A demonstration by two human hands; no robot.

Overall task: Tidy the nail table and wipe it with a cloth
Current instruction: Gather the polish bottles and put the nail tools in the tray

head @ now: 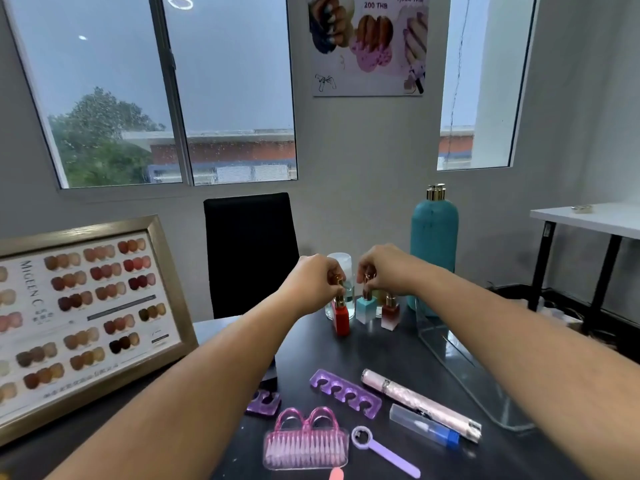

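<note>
Head view: at the far end of the dark tabletop [398, 355], the left hand [317, 282] pinches the red polish bottle [341, 315] by its cap and the right hand [384, 271] the teal polish bottle [367, 308], each grip clenched, apparently to line them up; no cloth shows.

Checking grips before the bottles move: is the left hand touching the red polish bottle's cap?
Touching. The head view shows the left hand with fingers closed around the gold cap of the red polish bottle; no gap shows.
</note>
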